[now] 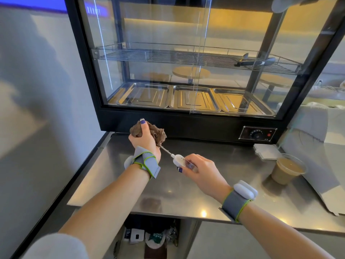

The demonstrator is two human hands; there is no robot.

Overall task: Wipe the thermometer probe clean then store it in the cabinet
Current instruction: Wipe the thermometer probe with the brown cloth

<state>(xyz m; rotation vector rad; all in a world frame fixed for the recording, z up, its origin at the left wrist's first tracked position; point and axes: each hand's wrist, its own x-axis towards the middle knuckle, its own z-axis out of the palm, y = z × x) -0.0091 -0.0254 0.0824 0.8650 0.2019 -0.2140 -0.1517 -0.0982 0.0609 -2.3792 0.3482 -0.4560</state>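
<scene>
My left hand [144,141] clutches a crumpled brown cloth [158,134] above the steel counter [186,184]. The cloth is wrapped around the tip of the thermometer's thin metal probe [166,150], which hides the tip. My right hand [200,170] holds the thermometer's white body [179,159], with the probe pointing up and left into the cloth. Behind both hands stands the glass display cabinet [186,126], black-framed, with a wire shelf [168,57] and three steel trays [194,99] at its bottom.
Black tongs [255,62] lie on the wire shelf at the right. A plastic cup of beige drink [288,169] stands on the counter's right side, next to white napkins [266,151] and a grey box [317,146]. The cabinet's control dial [256,134] faces me.
</scene>
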